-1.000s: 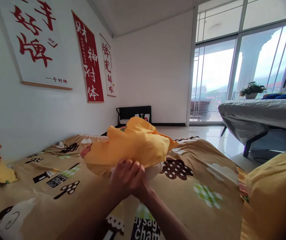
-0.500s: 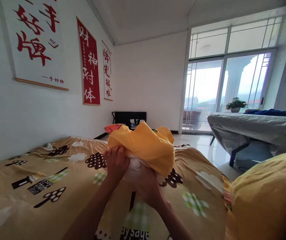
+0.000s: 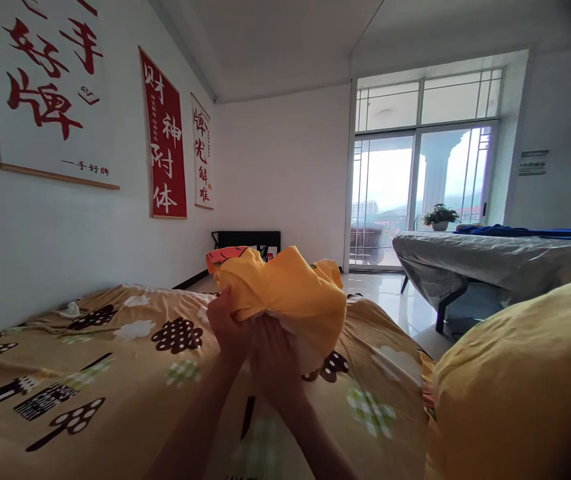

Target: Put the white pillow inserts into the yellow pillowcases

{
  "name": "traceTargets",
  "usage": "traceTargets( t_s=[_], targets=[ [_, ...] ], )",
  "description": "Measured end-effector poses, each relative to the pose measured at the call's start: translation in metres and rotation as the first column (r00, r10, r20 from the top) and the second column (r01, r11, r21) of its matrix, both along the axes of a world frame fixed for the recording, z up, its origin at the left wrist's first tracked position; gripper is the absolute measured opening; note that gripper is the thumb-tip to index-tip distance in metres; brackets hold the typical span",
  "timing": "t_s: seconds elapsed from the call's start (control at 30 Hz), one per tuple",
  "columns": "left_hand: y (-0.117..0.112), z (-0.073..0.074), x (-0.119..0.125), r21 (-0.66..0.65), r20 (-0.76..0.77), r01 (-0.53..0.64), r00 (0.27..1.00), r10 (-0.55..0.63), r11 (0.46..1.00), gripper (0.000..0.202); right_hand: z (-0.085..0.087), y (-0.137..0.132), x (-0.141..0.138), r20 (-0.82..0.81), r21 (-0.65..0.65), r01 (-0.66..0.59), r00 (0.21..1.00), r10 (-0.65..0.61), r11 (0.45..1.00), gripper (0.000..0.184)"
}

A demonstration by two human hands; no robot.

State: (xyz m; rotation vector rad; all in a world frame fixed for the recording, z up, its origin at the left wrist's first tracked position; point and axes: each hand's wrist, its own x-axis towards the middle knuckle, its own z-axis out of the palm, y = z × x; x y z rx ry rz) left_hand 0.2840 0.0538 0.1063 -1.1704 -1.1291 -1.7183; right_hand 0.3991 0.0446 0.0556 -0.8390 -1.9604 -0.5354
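Note:
A yellow pillowcase (image 3: 290, 287) with a red-pink patch at its far left corner is bunched up over the bed in front of me. My left hand (image 3: 228, 327) is closed on its near left edge. Tucked up against the opening, my right hand (image 3: 276, 360) has its fingers stretched forward, the tips under the yellow edge. White stuffing or an inner pillow (image 3: 310, 343) shows in part below the cloth, beside the right hand. How much of it lies inside the case is hidden.
A tan patterned blanket (image 3: 130, 387) covers the bed under my arms. At the right sits a large yellow cushion (image 3: 525, 380). Beyond the bed stand a plastic-covered table (image 3: 495, 267) with a potted plant (image 3: 440, 217) and a low black piece of furniture (image 3: 248, 239).
My right hand has moved up and left to the opening, its fingers now extended over the white bundle, which is mostly covered. My left hand still grips the edge. The view has turned slightly right.

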Motion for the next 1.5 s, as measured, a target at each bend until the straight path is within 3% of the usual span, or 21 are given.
traceTargets(
  t_s=[0.1, 0.17, 0.27, 0.4, 0.47, 0.5, 0.6, 0.73, 0.83, 0.9, 0.93, 1.0, 1.07, 1.1, 1.2, 1.23, 1.3, 1.37, 1.43, 1.5],
  targets=[
    [0.004, 0.012, 0.003, 0.117, -0.15, -0.097, 0.982, 0.114, 0.988, 0.03, 0.028, 0.016, -0.008, -0.067, -0.044, 0.029, 0.997, -0.032, 0.999, 0.052],
    [0.009, 0.021, 0.003, 0.112, -0.234, -0.118, 0.962, 0.141, 0.987, 0.019, 0.032, 0.023, -0.011, -0.112, -0.025, 0.064, 0.991, -0.066, 0.998, 0.052],
    [0.012, 0.03, 0.002, -0.008, -0.318, -0.107, 0.943, 0.099, 0.994, 0.008, 0.007, 0.031, -0.013, -0.106, 0.042, 0.102, 0.99, -0.097, 0.994, 0.056],
    [-0.008, 0.024, 0.009, -0.103, -0.451, -0.187, 0.884, 0.121, 0.977, 0.019, -0.044, 0.039, -0.003, -0.002, 0.14, 0.078, 0.997, -0.079, 0.987, 0.05],
    [-0.026, 0.023, 0.018, -0.055, -0.523, -0.151, 0.846, 0.1, 0.987, 0.025, -0.05, 0.039, 0.005, -0.013, 0.166, 0.109, 0.994, -0.109, 0.98, 0.035],
    [-0.035, 0.026, 0.023, -0.021, -0.545, -0.116, 0.834, 0.086, 0.993, 0.028, -0.046, 0.038, 0.009, -0.026, 0.18, 0.126, 0.992, -0.124, 0.976, 0.028],
    [-0.066, 0.051, 0.032, 0.098, -0.538, -0.039, 0.839, 0.086, 0.994, 0.032, -0.004, 0.022, 0.023, -0.047, 0.253, 0.137, 0.99, -0.129, 0.958, 0.018],
    [-0.11, 0.099, 0.024, 0.234, -0.38, -0.12, 0.902, 0.204, 0.965, 0.036, 0.084, -0.024, 0.042, 0.029, 0.398, -0.03, 0.999, 0.02, 0.917, 0.032],
    [-0.134, 0.114, 0.004, 0.069, -0.2, -0.259, 0.942, 0.268, 0.963, 0.043, 0.131, -0.054, 0.05, 0.231, 0.303, -0.237, 0.958, 0.171, 0.923, 0.052],
    [-0.138, 0.104, -0.015, -0.177, -0.111, -0.336, 0.941, 0.321, 0.925, 0.043, 0.137, -0.06, 0.045, 0.351, 0.191, -0.316, 0.906, 0.235, 0.929, 0.06],
    [-0.136, 0.094, -0.027, -0.33, -0.086, -0.364, 0.93, 0.356, 0.871, 0.042, 0.13, -0.059, 0.04, 0.396, 0.137, -0.337, 0.88, 0.261, 0.931, 0.063],
    [-0.126, 0.065, -0.051, -0.635, -0.067, -0.362, 0.906, 0.418, 0.683, 0.042, 0.102, -0.048, 0.026, 0.441, 0.044, -0.376, 0.838, 0.319, 0.926, 0.065],
    [-0.115, 0.033, -0.077, -0.829, -0.039, -0.268, 0.904, 0.426, 0.491, 0.044, 0.062, -0.031, 0.009, 0.401, -0.029, -0.393, 0.838, 0.371, 0.919, 0.064],
    [-0.11, 0.017, -0.09, -0.875, -0.019, -0.215, 0.91, 0.413, 0.433, 0.046, 0.041, -0.023, 0.0, 0.345, -0.061, -0.386, 0.857, 0.382, 0.921, 0.063],
    [-0.104, -0.026, -0.13, -0.929, 0.006, -0.127, 0.934, 0.357, 0.348, 0.05, -0.012, -0.001, -0.022, 0.148, -0.183, -0.334, 0.92, 0.362, 0.925, 0.062],
    [-0.104, -0.04, -0.142, -0.944, -0.007, -0.121, 0.938, 0.345, 0.308, 0.049, -0.025, 0.005, -0.028, 0.107, -0.23, -0.328, 0.927, 0.359, 0.916, 0.061],
    [-0.106, -0.065, -0.164, -0.975, -0.068, -0.131, 0.944, 0.323, 0.177, 0.042, -0.043, 0.012, -0.04, 0.078, -0.317, -0.344, 0.919, 0.386, 0.884, 0.056],
    [-0.109, -0.087, -0.183, -0.987, -0.129, -0.15, 0.949, 0.289, 0.05, 0.033, -0.05, 0.017, -0.049, 0.091, -0.392, -0.369, 0.896, 0.435, 0.843, 0.05],
    [-0.111, -0.1, -0.197, -0.989, -0.143, -0.145, 0.958, 0.249, -0.011, 0.03, -0.048, 0.025, -0.056, 0.122, -0.489, -0.308, 0.902, 0.414, 0.816, 0.04],
    [-0.111, -0.102, -0.207, -0.993, -0.111, -0.101, 0.962, 0.251, -0.053, 0.031, -0.036, 0.037, -0.058, 0.161, -0.577, -0.166, 0.937, 0.31, 0.8, 0.027]
  ],
)
